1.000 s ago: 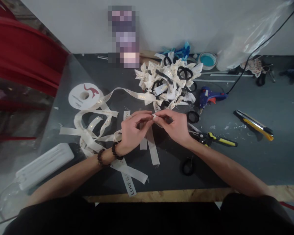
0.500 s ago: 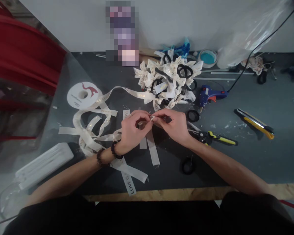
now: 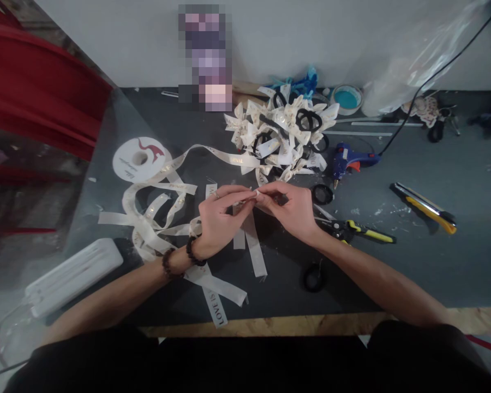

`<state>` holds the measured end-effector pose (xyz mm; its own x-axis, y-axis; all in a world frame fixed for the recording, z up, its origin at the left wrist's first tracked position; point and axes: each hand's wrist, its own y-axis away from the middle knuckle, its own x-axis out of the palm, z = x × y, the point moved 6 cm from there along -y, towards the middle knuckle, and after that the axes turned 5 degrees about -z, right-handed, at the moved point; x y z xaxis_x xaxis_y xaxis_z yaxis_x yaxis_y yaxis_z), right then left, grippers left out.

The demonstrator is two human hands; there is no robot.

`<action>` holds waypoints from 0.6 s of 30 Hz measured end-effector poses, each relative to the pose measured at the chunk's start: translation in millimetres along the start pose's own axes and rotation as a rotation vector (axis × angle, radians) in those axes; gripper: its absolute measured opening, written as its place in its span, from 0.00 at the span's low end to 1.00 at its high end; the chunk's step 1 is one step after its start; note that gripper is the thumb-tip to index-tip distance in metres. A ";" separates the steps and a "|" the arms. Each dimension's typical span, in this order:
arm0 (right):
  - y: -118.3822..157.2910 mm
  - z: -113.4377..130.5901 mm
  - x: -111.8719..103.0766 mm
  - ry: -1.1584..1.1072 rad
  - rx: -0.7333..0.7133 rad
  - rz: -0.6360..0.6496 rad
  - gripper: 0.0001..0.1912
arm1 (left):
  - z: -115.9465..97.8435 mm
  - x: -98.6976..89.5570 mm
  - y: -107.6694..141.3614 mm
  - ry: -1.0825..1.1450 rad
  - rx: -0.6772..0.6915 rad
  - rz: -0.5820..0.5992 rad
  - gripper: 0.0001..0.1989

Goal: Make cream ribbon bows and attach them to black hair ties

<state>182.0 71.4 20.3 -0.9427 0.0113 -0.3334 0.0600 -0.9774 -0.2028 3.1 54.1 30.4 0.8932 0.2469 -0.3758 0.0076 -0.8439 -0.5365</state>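
Note:
My left hand [image 3: 225, 214] and my right hand [image 3: 288, 210] meet over the middle of the table, fingertips pinched together. A small piece of white ribbon [image 3: 257, 195] shows between them, mostly covered by the fingers. Cut ribbon strips [image 3: 255, 248] lie on the table just below. Left of my hands, a long cream printed ribbon [image 3: 147, 232] lies in loops beside its white spool [image 3: 139, 159]. Beyond my fingers is a heap of cream ribbon bows [image 3: 284, 128] with black hair ties among them. Loose black hair ties [image 3: 322, 194] lie to the right.
To the right are a blue glue gun [image 3: 347, 161], yellow-black pliers [image 3: 358, 230] and a yellow utility knife [image 3: 425, 208]. A tape roll [image 3: 346, 100] and clear glue sticks [image 3: 362, 133] lie toward the wall. A white power strip [image 3: 76, 275] sits at left.
The fingers of my left hand have straightened and flattened against the right fingertips, narrowing the gap inside the pinch. My right hand stays nearly in place.

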 end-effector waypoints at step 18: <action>0.1 7.2 0.1 0.074 -0.049 0.011 0.06 | 23.1 8.9 10.3 0.086 -0.328 0.125 0.02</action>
<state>179.6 69.8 26.9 -0.9154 0.0177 -0.4022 0.0881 -0.9660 -0.2430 0.7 58.6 4.0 0.9309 0.1030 -0.3504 0.0275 -0.9764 -0.2140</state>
